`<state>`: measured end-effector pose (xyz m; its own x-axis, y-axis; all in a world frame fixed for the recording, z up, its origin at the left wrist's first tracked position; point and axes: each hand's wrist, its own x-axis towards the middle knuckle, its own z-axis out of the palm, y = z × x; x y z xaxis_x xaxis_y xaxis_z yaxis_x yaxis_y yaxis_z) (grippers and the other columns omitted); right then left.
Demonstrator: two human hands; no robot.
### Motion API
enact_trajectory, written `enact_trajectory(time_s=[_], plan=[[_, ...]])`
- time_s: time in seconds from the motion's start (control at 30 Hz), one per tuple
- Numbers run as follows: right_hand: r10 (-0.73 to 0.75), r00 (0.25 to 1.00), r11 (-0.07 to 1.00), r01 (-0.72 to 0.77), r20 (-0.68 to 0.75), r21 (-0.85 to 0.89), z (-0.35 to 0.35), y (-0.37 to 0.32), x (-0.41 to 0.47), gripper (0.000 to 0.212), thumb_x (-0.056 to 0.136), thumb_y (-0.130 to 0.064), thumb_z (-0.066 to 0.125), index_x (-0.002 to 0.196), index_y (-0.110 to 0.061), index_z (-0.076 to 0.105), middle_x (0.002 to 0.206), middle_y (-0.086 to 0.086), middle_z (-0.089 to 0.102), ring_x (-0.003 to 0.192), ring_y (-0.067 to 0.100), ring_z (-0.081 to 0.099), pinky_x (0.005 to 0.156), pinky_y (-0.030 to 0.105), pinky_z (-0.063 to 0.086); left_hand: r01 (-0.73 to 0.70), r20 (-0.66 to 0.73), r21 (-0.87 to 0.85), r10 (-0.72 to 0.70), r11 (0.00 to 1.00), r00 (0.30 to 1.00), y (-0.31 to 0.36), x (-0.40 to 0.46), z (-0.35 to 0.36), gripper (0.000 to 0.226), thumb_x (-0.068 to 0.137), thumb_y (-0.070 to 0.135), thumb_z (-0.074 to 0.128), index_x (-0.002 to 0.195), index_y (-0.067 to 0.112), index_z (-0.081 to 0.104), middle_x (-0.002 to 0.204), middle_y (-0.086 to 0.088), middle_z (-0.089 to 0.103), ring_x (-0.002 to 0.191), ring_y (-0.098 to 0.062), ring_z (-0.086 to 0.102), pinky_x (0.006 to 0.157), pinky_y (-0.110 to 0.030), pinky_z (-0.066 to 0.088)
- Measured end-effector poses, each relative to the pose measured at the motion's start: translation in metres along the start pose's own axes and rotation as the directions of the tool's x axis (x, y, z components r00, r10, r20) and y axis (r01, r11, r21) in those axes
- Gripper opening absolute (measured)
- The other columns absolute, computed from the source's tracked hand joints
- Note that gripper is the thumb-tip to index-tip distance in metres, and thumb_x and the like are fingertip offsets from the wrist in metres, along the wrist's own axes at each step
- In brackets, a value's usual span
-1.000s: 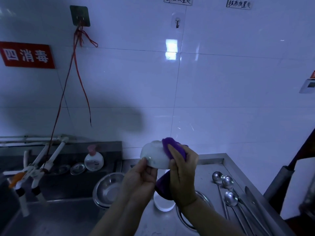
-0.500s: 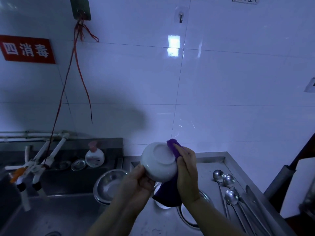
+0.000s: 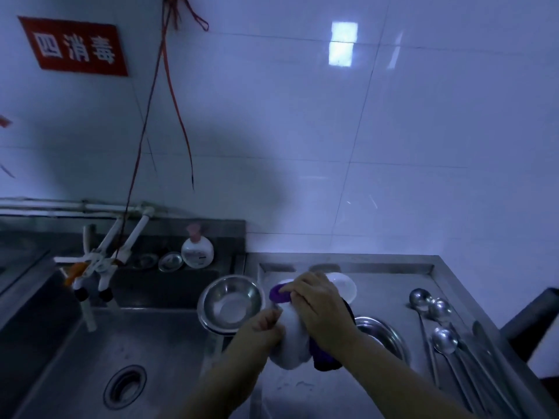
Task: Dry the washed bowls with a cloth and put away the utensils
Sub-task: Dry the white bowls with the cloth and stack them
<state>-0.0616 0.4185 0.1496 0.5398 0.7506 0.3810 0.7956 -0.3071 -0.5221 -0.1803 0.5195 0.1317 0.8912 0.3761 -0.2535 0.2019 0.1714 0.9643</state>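
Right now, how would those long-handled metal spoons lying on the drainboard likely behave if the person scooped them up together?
The spoons look stiff and thin-handled, so they should hold shape but probably slide against each other. Their shiny metal looks smooth, likely slippery if still wet. They lie loose and overlapping on the steel counter, so a one-hand grab may leave some behind or clattering.

Commercial kitchen washroom: steel sink (image 3: 90, 352), tiled wall (image 3: 302, 131), disinfection sign (image 3: 74, 46)
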Motion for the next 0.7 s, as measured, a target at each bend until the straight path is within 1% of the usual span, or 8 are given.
enact_trajectory(time_s=[0.07, 0.13, 0.2, 0.3, 0.43, 0.53, 0.57, 0.7], plan=[[0.047, 0.999, 0.999, -0.048, 0.021, 0.021, 0.013, 0.008, 0.001, 0.029, 0.094, -0.017, 0.042, 0.100, -0.010, 0.070, 0.098, 0.006, 0.065, 0.092, 0.021, 0.053, 0.084, 0.038, 0.045, -0.043, 0.008, 0.153, 0.043, 0.987, 0.999, -0.008, 0.000, -0.009, 0.032, 0.087, -0.007, 0.048, 0.082, 0.018, 0.068, 0.074, 0.004, 0.070, 0.072, -0.009, 0.063, 0.064, -0.023, 0.049], [0.172, 0.985, 0.982, -0.172, 0.007, 0.082, 0.025, 0.017, -0.001, 0.027, 0.099, -0.009, 0.041, 0.105, -0.008, 0.068, 0.103, 0.007, 0.064, 0.097, 0.019, 0.053, 0.088, 0.033, 0.044, -0.130, -0.009, 0.375, 0.143, 0.918, 0.990, -0.016, 0.005, -0.022, 0.032, 0.084, -0.006, 0.050, 0.074, 0.020, 0.064, 0.066, 0.006, 0.062, 0.062, -0.003, 0.055, 0.058, -0.020, 0.043], [0.308, 0.951, 0.939, -0.298, -0.033, 0.173, 0.034, 0.026, -0.004, 0.027, 0.099, -0.004, 0.042, 0.104, -0.008, 0.068, 0.102, 0.006, 0.064, 0.096, 0.018, 0.055, 0.090, 0.033, 0.044, -0.178, -0.016, 0.548, 0.223, 0.817, 0.975, -0.023, 0.014, -0.039, 0.022, 0.085, -0.001, 0.053, 0.077, 0.016, 0.065, 0.071, 0.002, 0.063, 0.063, -0.006, 0.054, 0.060, -0.026, 0.043], [0.434, 0.896, 0.882, -0.402, -0.092, 0.247, 0.046, 0.039, -0.014, 0.028, 0.099, -0.003, 0.042, 0.101, -0.008, 0.069, 0.097, 0.007, 0.066, 0.093, 0.021, 0.058, 0.087, 0.032, 0.046, -0.167, -0.047, 0.716, 0.285, 0.678, 0.957, -0.032, 0.037, -0.071, 0.018, 0.088, 0.009, 0.052, 0.091, 0.016, 0.068, 0.086, -0.001, 0.069, 0.079, -0.014, 0.062, 0.069, -0.029, 0.045], [0.490, 0.855, 0.859, -0.442, -0.170, 0.258, 0.060, 0.050, -0.032, 0.027, 0.096, 0.005, 0.042, 0.094, -0.011, 0.064, 0.092, 0.005, 0.065, 0.089, 0.024, 0.058, 0.083, 0.034, 0.045, -0.125, -0.061, 0.871, 0.356, 0.476, 0.933, -0.049, 0.077, -0.106, 0.024, 0.091, 0.013, 0.052, 0.109, 0.012, 0.068, 0.109, -0.006, 0.068, 0.103, -0.025, 0.061, 0.083, -0.028, 0.043], [0.505, 0.836, 0.860, -0.466, -0.213, 0.211, 0.071, 0.060, -0.044, 0.026, 0.093, 0.010, 0.046, 0.091, -0.008, 0.064, 0.087, 0.004, 0.064, 0.083, 0.030, 0.059, 0.078, 0.034, 0.044, -0.129, 0.020, 0.943, 0.334, 0.306, 0.942, -0.063, 0.102, -0.119, 0.023, 0.091, 0.015, 0.050, 0.105, 0.014, 0.068, 0.104, -0.007, 0.067, 0.100, -0.026, 0.060, 0.079, -0.032, 0.045], [0.541, 0.814, 0.835, -0.492, -0.212, 0.246, 0.073, 0.064, -0.047, 0.027, 0.094, 0.009, 0.045, 0.088, -0.011, 0.064, 0.085, 0.004, 0.064, 0.082, 0.029, 0.059, 0.076, 0.032, 0.044, -0.136, 0.046, 0.956, 0.324, 0.260, 0.945, -0.067, 0.109, -0.122, 0.023, 0.091, 0.014, 0.049, 0.104, 0.015, 0.067, 0.103, -0.007, 0.067, 0.099, -0.026, 0.060, 0.078, -0.033, 0.045], [0.650, 0.740, 0.740, -0.568, -0.171, 0.359, 0.075, 0.073, -0.058, 0.033, 0.097, -0.001, 0.044, 0.090, -0.024, 0.066, 0.093, -0.006, 0.067, 0.091, 0.008, 0.059, 0.076, 0.012, 0.040, -0.148, 0.131, 0.986, 0.197, 0.075, 0.972, -0.080, 0.123, -0.123, 0.030, 0.088, 0.008, 0.045, 0.110, 0.016, 0.063, 0.105, -0.006, 0.064, 0.101, -0.026, 0.058, 0.079, -0.033, 0.045]])
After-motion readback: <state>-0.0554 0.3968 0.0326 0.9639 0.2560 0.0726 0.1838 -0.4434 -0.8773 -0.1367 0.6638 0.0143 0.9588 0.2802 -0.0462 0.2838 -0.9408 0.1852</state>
